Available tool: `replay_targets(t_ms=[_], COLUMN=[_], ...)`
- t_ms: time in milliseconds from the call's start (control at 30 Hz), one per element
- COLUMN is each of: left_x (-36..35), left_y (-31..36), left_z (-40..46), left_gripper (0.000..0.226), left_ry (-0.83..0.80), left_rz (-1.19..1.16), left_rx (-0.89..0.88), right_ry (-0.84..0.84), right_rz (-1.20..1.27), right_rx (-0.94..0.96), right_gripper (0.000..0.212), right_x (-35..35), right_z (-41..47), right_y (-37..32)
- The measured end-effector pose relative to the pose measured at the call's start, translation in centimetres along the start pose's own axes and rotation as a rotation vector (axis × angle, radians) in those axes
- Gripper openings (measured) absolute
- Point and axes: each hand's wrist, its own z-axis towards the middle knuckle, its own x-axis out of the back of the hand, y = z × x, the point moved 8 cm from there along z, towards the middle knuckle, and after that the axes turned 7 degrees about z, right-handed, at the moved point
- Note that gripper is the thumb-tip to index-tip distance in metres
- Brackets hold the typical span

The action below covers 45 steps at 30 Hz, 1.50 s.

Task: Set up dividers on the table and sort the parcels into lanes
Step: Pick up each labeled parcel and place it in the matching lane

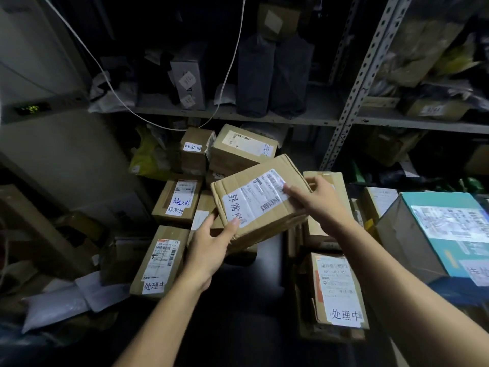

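Observation:
I hold a brown cardboard parcel (260, 201) with a white shipping label and a handwritten tag, tilted in the air above the dark table (254, 287). My left hand (211, 247) grips its near left corner, thumb on top. My right hand (315, 201) holds its right edge, fingers lying over the label. Below on the left lie a parcel with a handwritten tag (161, 263) and another (178, 202) behind it. A tagged parcel (337, 292) lies on the right. Two more boxes (242, 147) are stacked at the back. No divider is plainly visible.
A teal-topped box (439, 234) stands at the right. Grey mailer bags (68, 300) lie at the lower left. Metal shelving (352, 91) full of parcels rises behind the table, and a white cable (111, 86) hangs across it. A yellow bag (148, 154) sits behind the boxes.

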Motion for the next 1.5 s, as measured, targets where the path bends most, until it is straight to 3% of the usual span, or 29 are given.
replay_targets(t_ms=[100,233,300,367,467,567,700,767,867,933,1067,1233,1400,1500], left_x=[-1.0,-1.6,-1.9,-2.4,-3.4,-3.7,-3.2,-2.8,-1.2,-0.4,-0.9,-2.0,-3.8,-5.7], left_y=[-0.7,-1.5,-1.9,-1.8,-1.8,-1.9,-1.5,-1.6,-0.7,0.2,1.9,2.3,4.4,7.4], left_z=[-1.5,-2.7,-2.8,-3.0,-3.3,-2.7,-1.7,-1.1,0.0,0.9,1.9,1.1,0.0,-0.3], left_gripper=[0.048,0.032,0.014,0.011,0.041,0.078,0.105,0.088,0.043,0.029,0.033,0.018,0.046,0.046], left_ry=[0.118,0.265,0.312,0.351,0.372,0.368,0.283,0.216,0.201,0.181,0.037,0.085,0.106,0.100], left_rz=[-0.090,-0.176,-0.211,-0.211,-0.202,-0.189,-0.173,-0.205,-0.056,-0.017,-0.047,-0.008,0.021,0.031], left_rx=[0.007,0.009,0.023,0.003,0.005,0.037,-0.012,-0.018,-0.056,-0.097,-0.150,-0.186,-0.241,-0.302], right_ry=[0.087,0.080,0.128,0.138,0.065,-0.043,-0.004,0.021,0.005,-0.050,-0.135,-0.196,-0.243,-0.211], right_rz=[-0.133,0.068,0.159,0.279,0.463,0.418,0.316,0.274,0.268,0.253,0.209,0.324,0.333,0.309], right_rx=[0.077,0.095,0.122,0.115,0.071,0.079,0.073,0.070,0.042,0.027,0.047,0.018,0.005,0.039], right_gripper=[0.058,0.077,0.059,0.055,0.067,0.050,0.032,0.029,0.031,0.033,0.030,0.039,0.038,0.044], right_x=[-0.5,-2.5,-3.0,-3.7,-5.4,-7.3,-6.8,-5.7,-3.9,-3.0,-2.4,-2.4,-0.3,2.8], right_z=[-0.2,-1.8,-2.4,-3.0,-4.0,-5.1,-5.1,-4.6,-3.7,-3.3,-3.6,-4.5,-4.6,-3.9], right_y=[-0.8,-0.2,0.0,0.3,0.8,1.4,1.4,1.1,1.0,0.8,0.1,0.1,-0.6,-2.3])
